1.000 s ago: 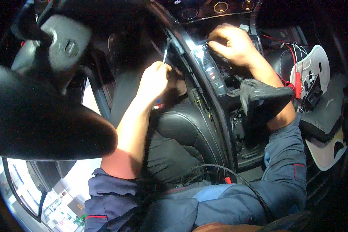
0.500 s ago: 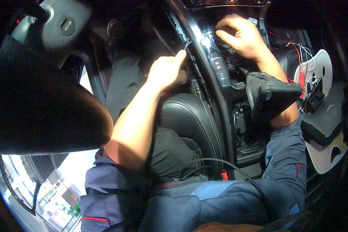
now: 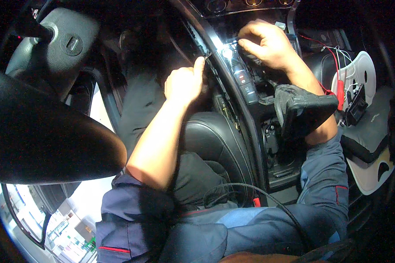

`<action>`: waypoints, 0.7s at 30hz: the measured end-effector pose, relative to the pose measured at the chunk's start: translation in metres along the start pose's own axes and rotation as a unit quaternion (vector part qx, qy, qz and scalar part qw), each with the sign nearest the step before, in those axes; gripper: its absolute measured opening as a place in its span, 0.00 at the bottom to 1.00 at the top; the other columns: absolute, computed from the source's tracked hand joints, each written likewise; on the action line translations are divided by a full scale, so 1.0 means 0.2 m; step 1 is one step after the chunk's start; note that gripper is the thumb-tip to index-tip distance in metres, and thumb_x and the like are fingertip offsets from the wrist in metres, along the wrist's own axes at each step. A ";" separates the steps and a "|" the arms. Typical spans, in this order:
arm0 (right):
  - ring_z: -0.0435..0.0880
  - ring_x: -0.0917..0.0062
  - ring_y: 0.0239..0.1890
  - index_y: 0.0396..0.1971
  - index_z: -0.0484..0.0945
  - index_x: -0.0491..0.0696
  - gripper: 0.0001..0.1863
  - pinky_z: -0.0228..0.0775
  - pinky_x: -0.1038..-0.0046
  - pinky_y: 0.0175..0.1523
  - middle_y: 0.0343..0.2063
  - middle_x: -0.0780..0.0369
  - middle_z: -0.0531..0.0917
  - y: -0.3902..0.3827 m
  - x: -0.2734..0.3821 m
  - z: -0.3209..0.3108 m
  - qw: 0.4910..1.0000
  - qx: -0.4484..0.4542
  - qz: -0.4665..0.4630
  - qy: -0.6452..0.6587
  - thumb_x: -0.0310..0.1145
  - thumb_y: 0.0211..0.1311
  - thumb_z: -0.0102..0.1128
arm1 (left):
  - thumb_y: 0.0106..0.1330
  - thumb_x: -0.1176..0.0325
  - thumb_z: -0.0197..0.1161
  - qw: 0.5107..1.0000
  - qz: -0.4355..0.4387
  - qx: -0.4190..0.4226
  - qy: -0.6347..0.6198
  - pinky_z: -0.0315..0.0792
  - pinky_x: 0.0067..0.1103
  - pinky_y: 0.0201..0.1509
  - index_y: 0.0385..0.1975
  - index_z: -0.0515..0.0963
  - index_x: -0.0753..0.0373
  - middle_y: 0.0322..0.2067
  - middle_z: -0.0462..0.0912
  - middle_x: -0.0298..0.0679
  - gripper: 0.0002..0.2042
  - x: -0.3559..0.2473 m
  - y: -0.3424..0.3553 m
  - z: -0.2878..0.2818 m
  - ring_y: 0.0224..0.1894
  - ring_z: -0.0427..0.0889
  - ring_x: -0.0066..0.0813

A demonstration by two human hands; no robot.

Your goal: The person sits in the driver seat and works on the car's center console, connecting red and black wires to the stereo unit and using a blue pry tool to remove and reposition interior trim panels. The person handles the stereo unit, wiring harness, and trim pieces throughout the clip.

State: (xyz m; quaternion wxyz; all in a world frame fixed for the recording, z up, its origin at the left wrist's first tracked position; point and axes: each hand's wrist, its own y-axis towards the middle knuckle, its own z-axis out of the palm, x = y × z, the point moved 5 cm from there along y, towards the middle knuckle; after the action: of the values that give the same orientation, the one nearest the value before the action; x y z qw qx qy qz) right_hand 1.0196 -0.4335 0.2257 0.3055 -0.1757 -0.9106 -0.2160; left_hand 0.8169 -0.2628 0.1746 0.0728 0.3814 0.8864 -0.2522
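My left hand [image 3: 183, 84] is closed round a small tool, whose slim metal tip [image 3: 208, 55] shows past the thumb. That tip lies against the left edge of the car's centre console [image 3: 231, 86], where a strip of its side is exposed. Over the upper part of the console, my right hand [image 3: 270, 46] is loosely curled, thumb and forefinger apart; nothing is visible between them. Beside it is a black button panel [image 3: 245, 83] with a shiny round knob [image 3: 227, 53]. A black padded piece [image 3: 303, 108] covers part of my right forearm.
The steering column [image 3: 63, 41] and dark wheel [image 3: 52, 127] are at my left. A black leather seat [image 3: 217, 136] adjoins the console. On the right lie a red-handled tool [image 3: 340, 94] with wires and a pale pierced panel [image 3: 366, 72]. A black braided cable [image 3: 272, 199] crosses my lap.
The view has shifted slightly. My left hand and the tool tip have moved a little along the console's left edge; my right hand stays over the console.
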 end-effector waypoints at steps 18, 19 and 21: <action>0.87 0.62 0.41 0.39 0.87 0.49 0.16 0.79 0.63 0.47 0.36 0.56 0.87 0.00 0.00 0.00 1.000 0.004 0.001 0.001 0.46 0.62 0.68 | 0.74 0.30 0.44 0.985 0.054 -0.091 0.133 0.81 0.41 0.48 0.28 0.89 0.61 0.34 0.89 0.51 0.38 -0.04 0.01 -0.13 0.41 0.89 0.51; 0.87 0.62 0.41 0.39 0.87 0.49 0.16 0.79 0.64 0.47 0.36 0.56 0.87 0.00 0.00 0.00 1.000 0.002 0.001 0.003 0.46 0.62 0.68 | 0.74 0.30 0.43 0.980 0.073 -0.109 0.149 0.81 0.41 0.47 0.28 0.88 0.61 0.33 0.89 0.51 0.39 -0.04 0.01 -0.14 0.40 0.89 0.51; 0.88 0.62 0.41 0.39 0.87 0.49 0.16 0.79 0.64 0.48 0.36 0.56 0.88 0.00 0.00 0.00 1.000 0.000 -0.003 0.002 0.46 0.62 0.68 | 0.75 0.30 0.42 0.985 0.071 -0.099 0.124 0.81 0.42 0.48 0.28 0.89 0.62 0.33 0.89 0.52 0.39 -0.04 0.01 -0.14 0.40 0.89 0.52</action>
State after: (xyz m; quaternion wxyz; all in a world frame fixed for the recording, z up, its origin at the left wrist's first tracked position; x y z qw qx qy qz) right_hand 1.0198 -0.4336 0.2251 0.3065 -0.1730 -0.9106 -0.2168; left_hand 0.8249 -0.2523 0.2006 0.0181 0.4628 0.8797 -0.1079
